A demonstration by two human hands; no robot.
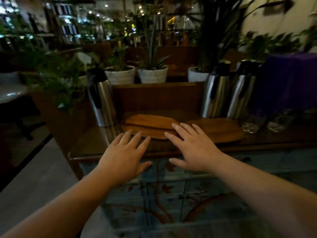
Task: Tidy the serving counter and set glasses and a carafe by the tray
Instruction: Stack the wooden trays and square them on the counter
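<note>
Both hands are reaching out over the near edge of the counter [96, 148], palms down, and neither is holding anything. The left hand [122, 157] is hovering with fingers spread apart, its fingertips just short of the stacked wooden trays [147, 124]. The right hand [193, 150] is stretched flat and open too, its grip empty, with the fingertips overlapping the near right corner of that stack; whether they are actually touching the wood is hard to tell.

The trays are lying flat in the middle of the counter, a smaller board on top of a wider one. To the right of the stack, a round wooden board [221, 131] is lying flat, just beside it. Left of the trays, a steel carafe [102, 100] with a black handle is standing upright. Right of the trays and behind the round board, two more steel carafes [228, 95] are standing side by side, close together. Further right again, clear glasses [250, 127] are sitting on the counter, blurred and dim, in front of something draped in purple cloth [289, 81].

Behind the trays, past the wooden back panel of the counter, white plant pots [152, 74] are lined up with green leaves rising from them.
</note>
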